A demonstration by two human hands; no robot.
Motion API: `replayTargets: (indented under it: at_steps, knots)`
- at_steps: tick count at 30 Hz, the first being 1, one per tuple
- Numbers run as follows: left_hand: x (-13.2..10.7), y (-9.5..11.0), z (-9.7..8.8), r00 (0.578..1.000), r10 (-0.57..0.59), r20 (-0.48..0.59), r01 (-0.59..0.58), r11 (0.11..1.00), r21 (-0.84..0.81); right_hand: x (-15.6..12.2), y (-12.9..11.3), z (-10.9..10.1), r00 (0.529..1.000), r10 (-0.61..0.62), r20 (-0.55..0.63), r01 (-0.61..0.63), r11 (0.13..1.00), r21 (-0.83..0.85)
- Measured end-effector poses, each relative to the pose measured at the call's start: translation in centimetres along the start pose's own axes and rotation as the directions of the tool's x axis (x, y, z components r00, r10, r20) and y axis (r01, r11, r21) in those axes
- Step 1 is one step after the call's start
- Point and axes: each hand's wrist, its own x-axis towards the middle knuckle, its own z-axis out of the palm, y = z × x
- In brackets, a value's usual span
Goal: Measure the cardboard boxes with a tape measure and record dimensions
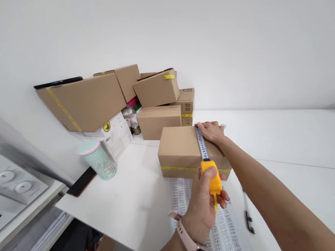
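Note:
A closed brown cardboard box (180, 142) with a yellow tape strip along its side rests on the white table. My left hand (201, 202), with a pink-banded watch on its wrist, is wrapped round a yellow tape measure (211, 176) at the box's near edge. The pulled-out blade (201, 143) lies across the box top, from near edge to far edge. My right hand (210, 131) reaches over to the far edge, its fingertips holding the blade's end against the box. Printed sheets (225, 243) lie beneath my left hand, partly under the box.
Several cardboard boxes (158, 120) stand against the wall behind, with a large flat one (86, 100) leaning left. A mint tumbler (99, 159), a white package (118, 135) and a dark phone-like slab (82, 180) sit at the left. A black-clipped pen (249, 221) lies right of the sheets.

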Motion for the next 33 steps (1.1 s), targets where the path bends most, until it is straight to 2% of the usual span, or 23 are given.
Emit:
replayTargets:
  at_steps: [13, 16, 18, 20, 22, 23, 24, 26, 28, 30, 31, 33]
  knots:
    - [0.2, -0.1, 0.0, 1.0, 0.014, 0.009, -0.015, 0.998, 0.053, -0.3, -0.3, -0.1, 1.0, -0.003, -0.023, 0.004, 0.997, 0.073]
    - [-0.1, 0.0, -0.2, 0.999, 0.031, 0.025, -0.033, 0.997, 0.069, -0.8, -0.8, -1.0, 0.999, 0.024, -0.04, -0.018, 0.99, 0.138]
    - [-0.9, 0.1, -0.6, 0.995, 0.061, 0.081, -0.069, 0.991, 0.11, -1.5, -0.9, -2.2, 0.994, 0.041, -0.104, -0.013, 0.967, 0.256]
    - [-2.2, 0.2, -1.7, 0.979, 0.097, 0.181, -0.127, 0.978, 0.164, -3.0, -0.4, -3.4, 0.967, 0.099, -0.234, 0.031, 0.868, 0.495]
    - [-3.4, 0.3, -3.6, 0.955, 0.148, 0.258, -0.204, 0.958, 0.202, -5.3, 1.0, -4.1, 0.905, 0.232, -0.356, 0.102, 0.694, 0.713]
    - [-3.8, 0.3, -4.9, 0.945, 0.195, 0.261, -0.254, 0.944, 0.212, -6.8, 1.9, -4.0, 0.871, 0.305, -0.386, 0.12, 0.63, 0.767]
    - [-4.0, 0.4, -6.2, 0.936, 0.265, 0.232, -0.316, 0.923, 0.219, -8.4, 3.0, -3.7, 0.838, 0.37, -0.401, 0.112, 0.603, 0.79]
    - [-3.5, 0.7, -9.0, 0.89, 0.449, 0.084, -0.455, 0.854, 0.254, -11.9, 5.2, -2.3, 0.806, 0.476, -0.351, 0.015, 0.577, 0.816]
    - [-2.3, 1.1, -11.4, 0.797, 0.599, -0.077, -0.546, 0.769, 0.333, -15.1, 6.9, -0.4, 0.837, 0.489, -0.247, -0.108, 0.588, 0.801]
    - [-0.6, 1.7, -13.1, 0.737, 0.653, -0.175, -0.561, 0.735, 0.381, -17.6, 7.7, 1.4, 0.888, 0.446, -0.115, -0.201, 0.599, 0.775]
    - [0.2, 2.0, -13.7, 0.729, 0.655, -0.199, -0.558, 0.737, 0.381, -18.4, 7.6, 2.1, 0.904, 0.423, -0.058, -0.232, 0.602, 0.764]
    - [1.7, 2.7, -14.3, 0.739, 0.64, -0.209, -0.551, 0.754, 0.357, -19.2, 7.0, 2.7, 0.934, 0.357, 0.02, -0.245, 0.598, 0.763]
